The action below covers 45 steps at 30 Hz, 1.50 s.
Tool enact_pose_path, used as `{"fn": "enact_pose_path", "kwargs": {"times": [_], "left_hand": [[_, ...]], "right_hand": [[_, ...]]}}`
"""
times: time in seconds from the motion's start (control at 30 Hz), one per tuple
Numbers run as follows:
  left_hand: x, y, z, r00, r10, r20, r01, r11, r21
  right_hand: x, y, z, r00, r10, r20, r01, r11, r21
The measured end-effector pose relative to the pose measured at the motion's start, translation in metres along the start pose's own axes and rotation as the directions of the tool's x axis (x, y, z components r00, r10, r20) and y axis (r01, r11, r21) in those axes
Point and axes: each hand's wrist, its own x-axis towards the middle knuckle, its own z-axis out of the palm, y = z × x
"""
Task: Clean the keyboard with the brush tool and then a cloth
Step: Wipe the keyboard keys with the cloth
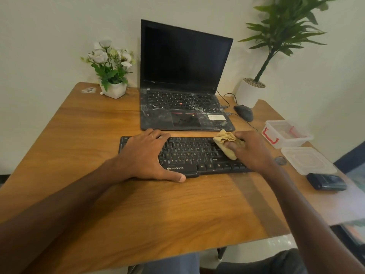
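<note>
A black keyboard (194, 153) lies flat on the wooden table (79, 139), in front of the laptop. My left hand (147, 155) rests on its left half, fingers over the far edge and thumb along the near edge, gripping it. My right hand (251, 150) holds a crumpled yellow cloth (225, 142) pressed against the keys at the keyboard's right end. No brush tool is in sight.
An open, dusty black laptop (183, 107) stands just behind the keyboard. Behind it: a white flower pot (114, 90) at left, a wired mouse (244, 112) and a potted plant (250, 91) at right. A clear box (286, 133), its lid (308, 160) and a small black device (325, 180) lie along the right edge.
</note>
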Motion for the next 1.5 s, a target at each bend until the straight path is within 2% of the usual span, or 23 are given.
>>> {"fn": "enact_pose_path", "kwargs": {"times": [0.17,0.27,0.33,0.43,0.53,0.73,0.83,0.9,1.1,1.3,1.5], "left_hand": [[0.0,-0.001,0.002,1.0,0.0,-0.006,0.0,1.0,-0.012],[0.0,-0.001,0.002,1.0,0.001,-0.007,-0.001,1.0,-0.014],[0.0,-0.001,0.002,1.0,0.003,-0.011,-0.003,1.0,-0.017],[0.0,-0.001,0.002,1.0,0.005,-0.015,-0.006,1.0,-0.023],[0.0,-0.001,0.002,1.0,0.007,-0.011,-0.007,1.0,-0.024],[0.0,-0.001,0.003,1.0,0.009,-0.028,-0.009,1.0,-0.009],[0.0,0.0,0.004,1.0,0.004,-0.026,-0.005,1.0,-0.02],[-0.001,-0.001,0.003,1.0,0.001,-0.02,-0.001,0.999,-0.034],[-0.001,-0.002,0.004,1.0,0.009,-0.027,-0.009,1.0,-0.024],[0.001,0.001,0.004,1.0,-0.002,-0.026,0.001,1.0,-0.016],[0.0,-0.002,0.003,1.0,0.002,-0.019,-0.002,0.999,-0.041]], "right_hand": [[-0.007,-0.025,0.032,0.995,-0.096,-0.012,0.091,0.973,-0.211],[-0.007,-0.031,0.03,0.984,-0.157,0.08,0.165,0.98,-0.109],[-0.003,-0.03,0.02,0.979,-0.154,0.132,0.166,0.983,-0.082],[0.002,-0.024,0.003,0.987,-0.135,0.085,0.143,0.985,-0.095],[0.003,-0.018,0.005,0.983,-0.137,0.126,0.152,0.982,-0.116],[-0.006,-0.039,0.044,0.956,-0.285,0.064,0.291,0.948,-0.126],[-0.005,-0.045,0.042,0.938,-0.322,0.129,0.329,0.944,-0.038],[-0.001,-0.039,0.027,0.934,-0.308,0.179,0.311,0.95,0.01],[-0.001,-0.018,0.018,0.974,-0.205,0.101,0.219,0.964,-0.153],[-0.011,-0.055,0.061,0.941,-0.337,0.036,0.339,0.936,-0.089],[-0.007,-0.044,0.034,0.942,-0.313,0.121,0.313,0.95,0.023]]}}
